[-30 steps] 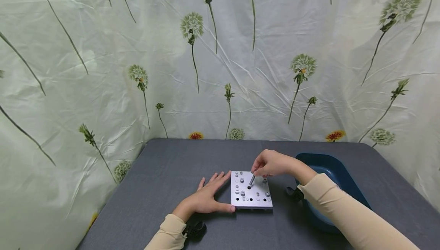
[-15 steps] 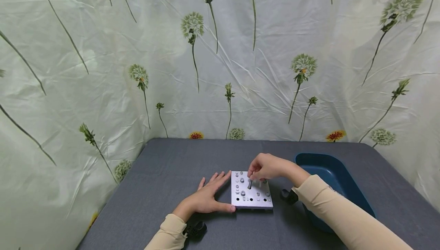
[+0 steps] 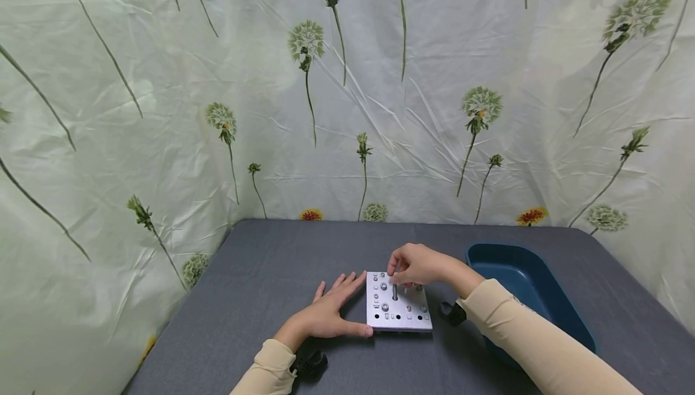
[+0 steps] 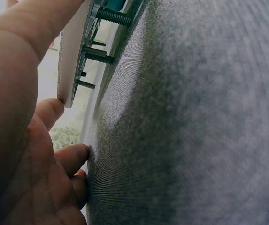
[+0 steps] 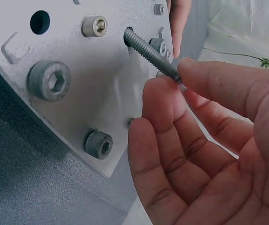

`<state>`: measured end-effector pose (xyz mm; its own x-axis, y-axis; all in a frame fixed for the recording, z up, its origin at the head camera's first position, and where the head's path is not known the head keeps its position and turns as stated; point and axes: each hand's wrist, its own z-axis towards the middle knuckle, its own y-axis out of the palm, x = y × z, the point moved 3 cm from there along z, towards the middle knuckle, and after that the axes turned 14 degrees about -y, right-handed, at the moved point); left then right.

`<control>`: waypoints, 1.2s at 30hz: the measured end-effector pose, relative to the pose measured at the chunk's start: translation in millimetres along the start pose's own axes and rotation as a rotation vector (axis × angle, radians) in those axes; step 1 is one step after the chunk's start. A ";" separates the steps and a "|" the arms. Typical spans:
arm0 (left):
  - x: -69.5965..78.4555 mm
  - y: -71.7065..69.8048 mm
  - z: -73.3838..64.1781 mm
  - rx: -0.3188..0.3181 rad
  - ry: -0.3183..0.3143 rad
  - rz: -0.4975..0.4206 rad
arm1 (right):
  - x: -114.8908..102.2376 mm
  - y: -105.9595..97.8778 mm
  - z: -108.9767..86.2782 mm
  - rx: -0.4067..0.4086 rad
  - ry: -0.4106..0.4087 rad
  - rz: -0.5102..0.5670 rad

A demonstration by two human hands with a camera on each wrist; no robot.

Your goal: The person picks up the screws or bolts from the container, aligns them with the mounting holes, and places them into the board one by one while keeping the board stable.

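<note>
A silver metal plate [image 3: 406, 297] with holes and several socket-head screws sits before me. My right hand [image 3: 422, 263] pinches a threaded screw [image 5: 150, 51] between thumb and fingertips, over the plate. In the right wrist view the screw's lower end is at the mouth of a hole, most of its thread outside; the fingers hide its upper end. My left hand [image 3: 330, 312] lies at the plate's left side, fingers spread and straight, thumb at the near corner and index finger at the far one. Threaded ends [image 4: 113, 17] stick out beneath the plate in the left wrist view.
A dark blue plastic bin [image 3: 529, 280] stands to the right, partly behind my right forearm. Grey cloth [image 3: 293, 256] covers the table. Behind its far edge hangs a pale curtain [image 3: 423, 160] with a dandelion print.
My right hand has moved slightly left, and the screw has gone from slanted to nearly upright at the hole. The left hand and plate stay in place.
</note>
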<state>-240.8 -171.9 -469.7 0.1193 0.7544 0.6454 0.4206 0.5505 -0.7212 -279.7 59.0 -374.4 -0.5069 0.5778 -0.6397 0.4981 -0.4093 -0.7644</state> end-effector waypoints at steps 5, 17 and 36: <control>-5.5 2.7 4.3 0.000 -0.008 -0.013 | -0.1 0.9 0.5 0.005 0.001 0.018; -3.2 3.3 4.7 -0.005 -0.007 -0.001 | 0.3 -0.7 -2.0 0.000 -0.024 0.031; -4.5 4.0 3.2 0.003 0.007 -0.029 | 2.6 -1.8 -2.6 0.002 -0.045 0.045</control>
<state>-242.5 -171.9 -476.3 0.1133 0.7360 0.6674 0.4215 0.5727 -0.7031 -280.1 63.1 -374.5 -0.5147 0.5266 -0.6767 0.5201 -0.4357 -0.7346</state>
